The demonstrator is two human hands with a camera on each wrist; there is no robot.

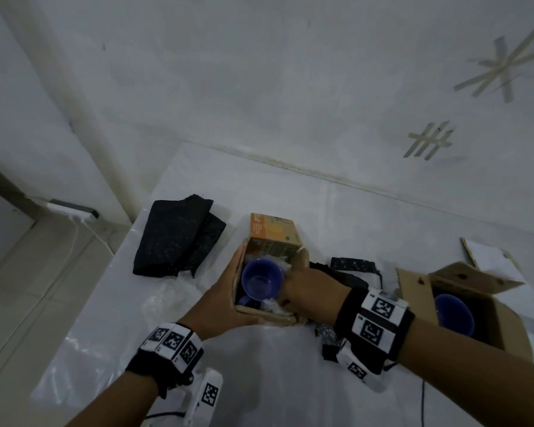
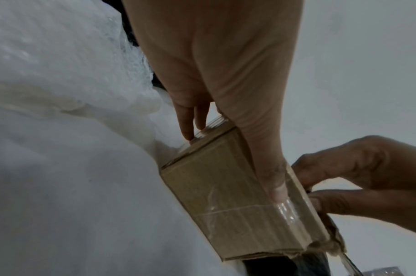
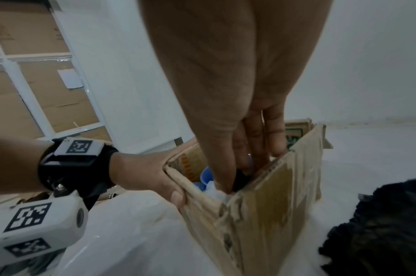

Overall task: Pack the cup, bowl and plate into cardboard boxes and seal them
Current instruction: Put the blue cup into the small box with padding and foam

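Cup (image 1: 262, 280) sits upright, mouth up, in small box (image 1: 272, 317) on desk (image 1: 290, 380), between my 2 hands. Left hand (image 1: 225, 306) clasps box's left wall. Right hand (image 1: 313, 291), nearer the cup, reaches inside beside it; grip hidden, cannot tell.

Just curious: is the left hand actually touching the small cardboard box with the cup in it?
Touching. In the right wrist view the left hand wraps the small cardboard box corner.

Cardboard box (image 2: 226, 201), taped, gripped at its side by left hand (image 2: 214, 74); right hand (image 2: 358, 177) at its far edge; white worktop (image 2: 72, 205) beneath.
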